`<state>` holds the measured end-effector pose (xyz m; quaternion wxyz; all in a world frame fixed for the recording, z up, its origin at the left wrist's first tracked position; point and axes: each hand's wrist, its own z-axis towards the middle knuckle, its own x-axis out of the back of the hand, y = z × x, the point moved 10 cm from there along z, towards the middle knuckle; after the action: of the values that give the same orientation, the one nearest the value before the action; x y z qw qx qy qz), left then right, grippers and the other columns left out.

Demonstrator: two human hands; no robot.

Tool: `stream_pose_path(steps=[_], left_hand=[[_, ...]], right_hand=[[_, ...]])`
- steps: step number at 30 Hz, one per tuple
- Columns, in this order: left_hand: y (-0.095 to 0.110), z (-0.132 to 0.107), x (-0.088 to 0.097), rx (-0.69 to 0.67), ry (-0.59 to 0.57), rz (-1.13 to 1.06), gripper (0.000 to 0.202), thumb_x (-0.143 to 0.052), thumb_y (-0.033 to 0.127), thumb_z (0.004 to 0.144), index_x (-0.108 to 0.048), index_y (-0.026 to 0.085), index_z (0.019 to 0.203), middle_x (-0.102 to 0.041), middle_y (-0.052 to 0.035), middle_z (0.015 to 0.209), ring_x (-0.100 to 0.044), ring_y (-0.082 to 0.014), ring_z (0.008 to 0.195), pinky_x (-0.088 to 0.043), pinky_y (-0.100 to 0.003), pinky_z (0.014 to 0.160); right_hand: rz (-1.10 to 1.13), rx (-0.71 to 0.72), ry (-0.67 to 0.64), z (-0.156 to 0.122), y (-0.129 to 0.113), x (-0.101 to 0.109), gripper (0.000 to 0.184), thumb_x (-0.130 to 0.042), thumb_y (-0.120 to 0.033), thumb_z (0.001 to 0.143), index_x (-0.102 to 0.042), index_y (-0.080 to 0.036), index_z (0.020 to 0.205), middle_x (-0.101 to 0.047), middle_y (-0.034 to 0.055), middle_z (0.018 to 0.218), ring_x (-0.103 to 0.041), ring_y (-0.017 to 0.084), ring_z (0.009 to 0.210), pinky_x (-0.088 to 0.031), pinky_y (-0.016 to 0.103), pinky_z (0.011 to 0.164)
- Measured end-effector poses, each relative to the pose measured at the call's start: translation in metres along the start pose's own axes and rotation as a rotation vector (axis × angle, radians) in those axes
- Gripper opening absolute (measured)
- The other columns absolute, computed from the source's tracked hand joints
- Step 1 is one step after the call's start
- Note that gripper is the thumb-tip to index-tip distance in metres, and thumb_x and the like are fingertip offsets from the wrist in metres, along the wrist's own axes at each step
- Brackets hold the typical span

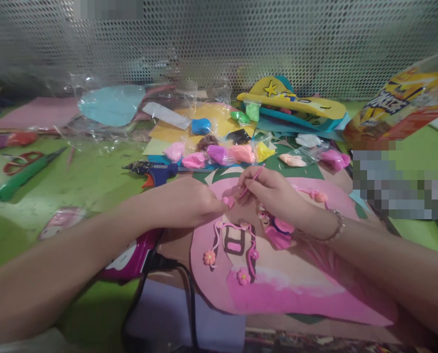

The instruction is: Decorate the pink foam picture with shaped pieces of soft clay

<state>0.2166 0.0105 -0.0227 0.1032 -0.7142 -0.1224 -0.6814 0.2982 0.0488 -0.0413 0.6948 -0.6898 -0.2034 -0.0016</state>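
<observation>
My left hand point(200, 202) is closed over the pink foam board, its fingertips pinching a small pink clay piece point(227, 200). Between the fingers of my right hand point(268, 189) is a thin pink stick point(254, 179), slanting toward the left hand. Beneath both hands lies the pink foam board point(211, 294), with a rounded shape and a deeper pink band along its lower part. A brown frame shape point(234, 240) on it carries pink clay strands and clay flowers point(243, 277). A pink and dark clay figure point(279, 230) is partly hidden under my right wrist.
Several bagged clay lumps point(218, 154) lie behind the board. A blue glue gun point(162, 171) sits left of them. Further left are a green-handled cutter point(20, 177) and red scissors point(11, 167). A yellow foam hat shape point(296, 100) and snack bag point(399, 105) stand behind. A black cable point(189, 284) runs in front.
</observation>
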Motion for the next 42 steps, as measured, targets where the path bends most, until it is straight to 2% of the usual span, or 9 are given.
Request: stream_pose_path(steps=[3, 4, 8, 13, 18, 27, 32, 39, 42], left_hand=[[0.002, 0.0, -0.01, -0.011, -0.113, 0.042, 0.02, -0.043, 0.018, 0.089, -0.062, 0.021, 0.087, -0.062, -0.0007, 0.066, -0.059, -0.0155, 0.062, -0.033, -0.027, 0.052], [0.001, 0.0, -0.01, -0.003, -0.117, 0.046, 0.02, -0.043, 0.019, 0.09, -0.062, 0.02, 0.086, -0.062, -0.0009, 0.066, -0.059, -0.0156, 0.062, -0.034, -0.027, 0.052], [0.002, 0.0, -0.01, -0.005, -0.113, 0.024, 0.02, -0.041, 0.02, 0.091, -0.06, 0.019, 0.085, -0.062, -0.0015, 0.066, -0.059, -0.0153, 0.062, -0.035, -0.027, 0.054], [0.001, 0.0, -0.01, -0.002, -0.121, 0.011, 0.019, -0.043, 0.019, 0.09, -0.061, 0.02, 0.085, -0.063, -0.0016, 0.068, -0.059, -0.0152, 0.063, -0.034, -0.027, 0.053], [0.003, 0.001, -0.009, -0.009, -0.117, -0.016, 0.018, -0.045, 0.02, 0.089, -0.062, 0.02, 0.085, -0.063, -0.0008, 0.067, -0.058, -0.0142, 0.061, -0.035, -0.026, 0.054], [0.002, 0.002, -0.008, 0.018, -0.129, 0.002, 0.017, -0.046, 0.018, 0.088, -0.061, 0.02, 0.08, -0.064, -0.0011, 0.069, -0.058, -0.0136, 0.062, -0.034, -0.026, 0.053], [0.004, 0.001, -0.009, 0.008, -0.149, -0.053, 0.017, -0.047, 0.017, 0.087, -0.063, 0.021, 0.085, -0.065, 0.0006, 0.069, -0.058, -0.0129, 0.062, -0.035, -0.025, 0.054], [-0.002, 0.001, -0.001, -0.002, -0.077, -0.071, 0.018, -0.048, 0.016, 0.085, -0.064, 0.019, 0.079, -0.064, 0.0002, 0.068, -0.056, -0.0126, 0.061, -0.033, -0.026, 0.054], [-0.008, 0.001, 0.0, 0.025, -0.057, -0.054, 0.019, -0.048, 0.017, 0.084, -0.064, 0.018, 0.073, -0.063, -0.0003, 0.064, -0.056, -0.0126, 0.059, -0.034, -0.026, 0.054]], right_hand=[[-0.003, 0.015, 0.0, -0.001, -0.002, 0.0, 0.021, -0.039, -0.002, 0.078, -0.053, -0.017, 0.073, -0.061, -0.0022, 0.064, -0.061, 0.007, 0.06, -0.047, 0.015, 0.053], [0.008, 0.017, 0.0, -0.001, -0.002, 0.0, 0.021, -0.038, -0.002, 0.077, -0.053, -0.017, 0.072, -0.06, -0.0024, 0.063, -0.061, 0.007, 0.058, -0.046, 0.015, 0.052], [0.033, 0.004, -0.009, -0.002, -0.003, -0.001, 0.023, -0.037, 0.0, 0.076, -0.052, -0.016, 0.071, -0.058, -0.0035, 0.06, -0.058, 0.006, 0.053, -0.043, 0.014, 0.046], [0.006, 0.026, 0.01, -0.002, -0.006, 0.0, 0.021, -0.038, -0.001, 0.077, -0.052, -0.016, 0.072, -0.058, -0.0025, 0.065, -0.061, 0.007, 0.059, -0.045, 0.014, 0.05], [0.036, 0.014, -0.008, -0.002, -0.002, -0.001, 0.021, -0.037, -0.002, 0.075, -0.051, -0.017, 0.071, -0.057, -0.0043, 0.059, -0.058, 0.007, 0.052, -0.044, 0.015, 0.047], [-0.008, 0.082, 0.017, -0.002, -0.005, 0.002, 0.022, -0.038, -0.002, 0.074, -0.054, -0.017, 0.071, -0.059, -0.0026, 0.064, -0.058, 0.007, 0.057, -0.046, 0.017, 0.054], [0.017, 0.061, 0.011, -0.003, -0.004, 0.002, 0.022, -0.037, -0.001, 0.072, -0.052, -0.017, 0.071, -0.056, -0.0035, 0.06, -0.056, 0.007, 0.053, -0.045, 0.017, 0.051], [0.009, 0.071, 0.026, -0.003, -0.007, 0.003, 0.02, -0.037, -0.003, 0.073, -0.051, -0.016, 0.07, -0.053, -0.0041, 0.06, -0.054, 0.006, 0.051, -0.043, 0.016, 0.048], [-0.007, 0.075, -0.005, -0.003, -0.007, 0.0, 0.019, -0.038, -0.003, 0.075, -0.051, -0.017, 0.071, -0.053, -0.0048, 0.059, -0.055, 0.006, 0.051, -0.043, 0.015, 0.047]])
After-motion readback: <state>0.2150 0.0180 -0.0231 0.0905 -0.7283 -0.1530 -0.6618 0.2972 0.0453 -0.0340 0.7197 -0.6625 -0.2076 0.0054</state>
